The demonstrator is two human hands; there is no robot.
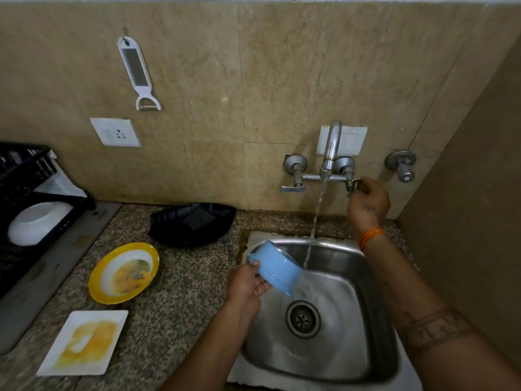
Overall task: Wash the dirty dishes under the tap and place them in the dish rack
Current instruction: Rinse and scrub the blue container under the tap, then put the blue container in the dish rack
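One blue bowl [277, 267], gripped at its rim by left hand [248, 283] over sink [375, 359]; two dirty plates [124, 273] on counter; right hand [368, 200] pinching tap handle [353, 186].

The sink [366, 277] is brushed steel, dully shining and wet. The tap [331, 145] is grey metal with a satin sheen. The blue bowl [277, 268] looks like smooth, glossy plastic. The counter [183, 292] is speckled polished stone. At nine o'clock the dish rack [25, 176] is matt black plastic. The wall tiles [282, 80] are smooth beige, faintly veined.
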